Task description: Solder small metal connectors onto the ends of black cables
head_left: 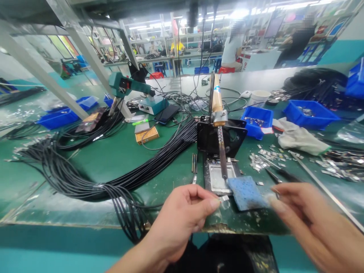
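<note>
Near the front edge of the bench, my left hand [187, 212] pinches a cable with a small metal connector [224, 198] at its tip, between thumb and forefinger. A blue sponge [247, 192] lies just right of the connector. Beyond it, a soldering iron [222, 151] with a wooden handle hangs tip down in its stand, over a metal tray [217, 178]. My right hand [304, 216] is blurred, its thumb and fingers drawn together right of the sponge. What it grips is hard to make out. A dark pointed tool [273, 175] shows just above those fingers.
A thick bundle of black cables [125, 182] curves across the left of the green bench. Loose metal connectors [261, 159], a white glove [301, 138] and blue bins [257, 121] [309, 113] lie at right. A black fan [209, 136] stands behind the tray. People sit farther back.
</note>
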Demonstrator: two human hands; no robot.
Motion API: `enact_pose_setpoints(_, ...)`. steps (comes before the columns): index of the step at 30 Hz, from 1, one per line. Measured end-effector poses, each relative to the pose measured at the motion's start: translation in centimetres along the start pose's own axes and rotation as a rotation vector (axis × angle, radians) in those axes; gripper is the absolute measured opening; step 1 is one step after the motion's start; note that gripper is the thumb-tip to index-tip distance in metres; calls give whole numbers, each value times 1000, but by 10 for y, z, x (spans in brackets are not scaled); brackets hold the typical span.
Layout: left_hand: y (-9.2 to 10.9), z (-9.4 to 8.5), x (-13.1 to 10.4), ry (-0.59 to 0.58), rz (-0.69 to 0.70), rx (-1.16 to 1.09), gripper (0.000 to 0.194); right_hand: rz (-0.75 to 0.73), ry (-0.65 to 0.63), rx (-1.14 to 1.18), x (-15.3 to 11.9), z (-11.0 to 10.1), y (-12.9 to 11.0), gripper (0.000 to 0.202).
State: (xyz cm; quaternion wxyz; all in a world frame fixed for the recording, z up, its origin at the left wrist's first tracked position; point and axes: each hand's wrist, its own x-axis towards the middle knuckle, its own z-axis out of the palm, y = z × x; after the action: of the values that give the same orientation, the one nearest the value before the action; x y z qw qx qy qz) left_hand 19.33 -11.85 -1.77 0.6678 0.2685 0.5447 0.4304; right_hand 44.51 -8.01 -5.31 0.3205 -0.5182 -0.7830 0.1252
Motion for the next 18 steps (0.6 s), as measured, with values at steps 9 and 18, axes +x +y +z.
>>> enact_pose_setpoints(9,5,9,9,-35,2,3,25,-318,-54,235,-3,19,-27,11)
enact_pose_setpoints(18,5,11,14,-28,-7,46,25,-268,-39,270,-13,31,-21,29)
